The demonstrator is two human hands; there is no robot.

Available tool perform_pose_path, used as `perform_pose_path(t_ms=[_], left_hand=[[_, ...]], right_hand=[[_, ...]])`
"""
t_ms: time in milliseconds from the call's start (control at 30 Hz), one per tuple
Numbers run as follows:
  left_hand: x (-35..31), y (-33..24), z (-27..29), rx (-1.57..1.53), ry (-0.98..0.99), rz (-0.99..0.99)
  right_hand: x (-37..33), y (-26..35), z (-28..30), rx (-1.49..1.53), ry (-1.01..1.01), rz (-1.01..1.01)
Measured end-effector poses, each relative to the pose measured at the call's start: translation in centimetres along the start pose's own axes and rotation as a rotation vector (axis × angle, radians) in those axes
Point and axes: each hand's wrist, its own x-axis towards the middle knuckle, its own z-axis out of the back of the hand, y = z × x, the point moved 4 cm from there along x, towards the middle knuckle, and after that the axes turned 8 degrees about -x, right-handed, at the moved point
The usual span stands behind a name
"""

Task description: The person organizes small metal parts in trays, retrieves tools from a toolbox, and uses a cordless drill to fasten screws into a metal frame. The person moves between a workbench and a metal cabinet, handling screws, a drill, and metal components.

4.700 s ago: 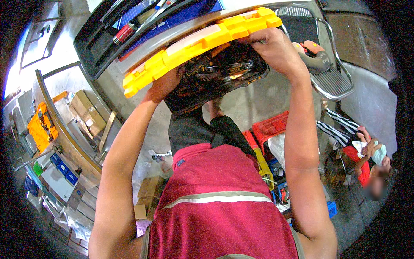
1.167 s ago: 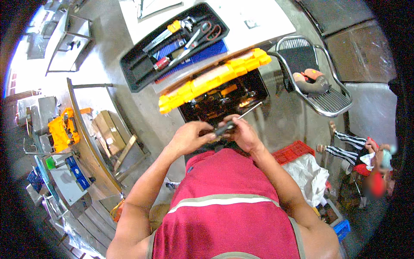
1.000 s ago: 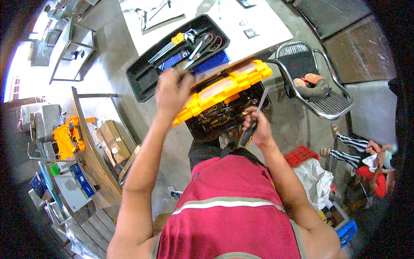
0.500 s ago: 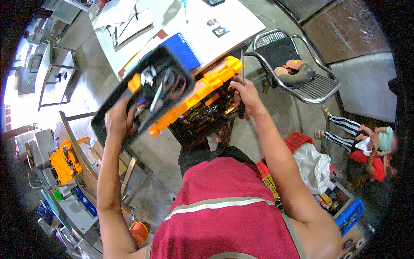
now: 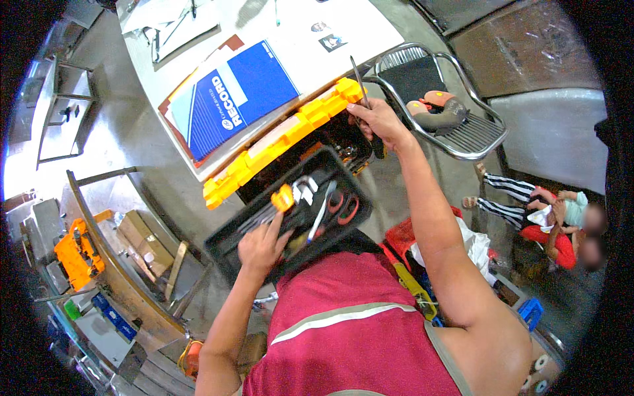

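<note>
Holding the black tray (image 5: 228, 241) above the lap, the left hand (image 5: 261, 247) is clamped on its near-left side, fingers inside by a yellow holder (image 5: 282, 197) — red-handled scissors (image 5: 347, 220) lie farther right. The right hand (image 5: 380, 124), closed around a screwdriver (image 5: 379, 148), is beside the yellow lid (image 5: 284, 142) — just before the bench (image 5: 317, 63) and its blue book (image 5: 267, 76).

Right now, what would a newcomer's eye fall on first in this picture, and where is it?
Probably the bright yellow toolbox lid, slanting along the near edge of the white table. Next might come the large blue book lying on that table, then the black tray nearer the body, with red-handled scissors inside and the left grip over its near side.
</note>
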Motion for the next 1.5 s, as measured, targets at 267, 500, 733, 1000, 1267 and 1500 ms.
perform_pose_path(t_ms=[267,500,733,1000,1267,1500], left_hand=[[12.8,2.7,-15.9,-0.428,0.081,0.255],[11.6,3.1,-18.5,-0.245,0.204,0.152],[12.0,3.0,-19.4,0.076,0.002,-0.042],[11.7,1.7,-18.5,0.239,-0.289,-0.149],[11.6,1.0,-16.6,0.202,-0.246,-0.28],[12.4,2.5,-17.2,0.171,-0.183,-0.1]], right_hand=[[-0.4,1.0,0.5,-0.122,-0.01,-0.003],[-1.4,0.5,0.5,-0.008,-0.017,-0.053],[-2.0,0.3,1.9,0.125,-0.007,-0.034],[-1.9,0.3,1.9,0.189,0.009,-0.026],[-1.7,0.4,2.3,0.189,0.018,-0.07],[-1.5,-0.2,2.5,0.21,0.027,-0.099]])
